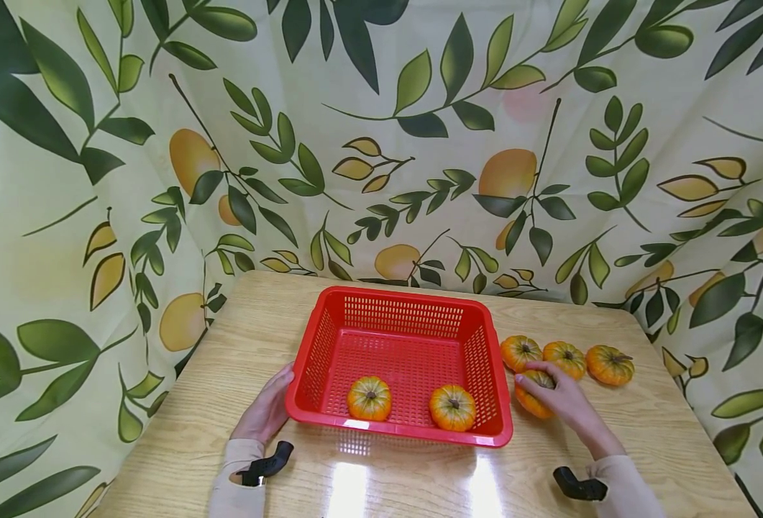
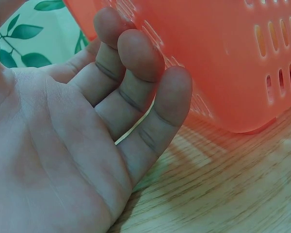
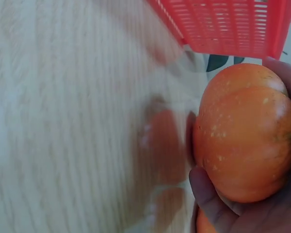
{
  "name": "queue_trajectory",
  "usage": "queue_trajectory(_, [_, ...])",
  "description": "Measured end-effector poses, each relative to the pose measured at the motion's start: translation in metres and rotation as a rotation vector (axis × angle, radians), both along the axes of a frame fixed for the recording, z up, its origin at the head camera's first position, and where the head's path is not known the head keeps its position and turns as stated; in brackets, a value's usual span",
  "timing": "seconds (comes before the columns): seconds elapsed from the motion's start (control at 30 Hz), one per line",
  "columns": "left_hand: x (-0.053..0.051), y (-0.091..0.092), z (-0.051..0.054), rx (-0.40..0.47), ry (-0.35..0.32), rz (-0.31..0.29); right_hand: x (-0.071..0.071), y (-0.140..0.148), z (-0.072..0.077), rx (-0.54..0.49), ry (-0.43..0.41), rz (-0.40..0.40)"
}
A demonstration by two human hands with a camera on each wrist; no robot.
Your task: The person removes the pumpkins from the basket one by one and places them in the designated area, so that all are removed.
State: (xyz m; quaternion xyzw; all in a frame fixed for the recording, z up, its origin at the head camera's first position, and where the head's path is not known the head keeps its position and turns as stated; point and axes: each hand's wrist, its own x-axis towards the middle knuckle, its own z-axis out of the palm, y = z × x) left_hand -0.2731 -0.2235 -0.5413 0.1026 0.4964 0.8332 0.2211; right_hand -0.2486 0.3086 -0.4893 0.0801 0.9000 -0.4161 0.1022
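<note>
A red plastic basket [image 1: 400, 433] stands on the table with two small orange pumpkins [image 1: 369, 398] inside, along its near side. My left hand [image 1: 263, 409] is at the basket's left side; in the left wrist view its bent fingertips touch the outer wall, while the thumb's tip is out of that frame. To the right of the basket, my right hand [image 1: 565, 396] grips another small pumpkin [image 3: 245, 133] between thumb and fingers. Three more pumpkins lie just beyond this hand: a left one [image 1: 521, 352], a middle one [image 1: 565, 358] and a right one [image 1: 610, 365].
The light wooden table [image 1: 187, 446] reaches back to a leaf-and-fruit patterned cloth [image 1: 368, 93], which also hangs at both sides. A black wrist mount [image 1: 266, 464] sits on the left sleeve, and another mount [image 1: 578, 485] on the right.
</note>
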Motion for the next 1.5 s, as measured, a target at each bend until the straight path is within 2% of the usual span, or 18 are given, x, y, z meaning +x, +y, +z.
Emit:
queue_trajectory(0.2, [0.000, 0.001, 0.000, -0.014, -0.006, 0.010, 0.000, 0.002, -0.008, 0.017, -0.015, 0.007])
queue_trajectory(0.4, [0.000, 0.001, 0.001, -0.016, -0.001, 0.007, 0.001, 0.002, -0.009, 0.023, -0.040, 0.020])
queue_trajectory(0.77, [0.001, -0.001, 0.001, -0.005, 0.001, -0.007, 0.002, 0.000, -0.015, 0.010, -0.015, 0.057])
queue_trajectory(0.97, [0.001, 0.000, 0.000, -0.017, 0.002, -0.004, 0.004, -0.002, -0.018, 0.016, 0.043, 0.055])
queue_trajectory(1.1, [0.001, 0.000, 0.000, -0.025, -0.006, 0.003, 0.005, -0.002, -0.019, 0.025, 0.051, 0.056])
queue_trajectory(1.5, [0.000, -0.001, -0.001, -0.020, 0.002, -0.004, 0.005, 0.002, -0.017, 0.028, -0.007, 0.066])
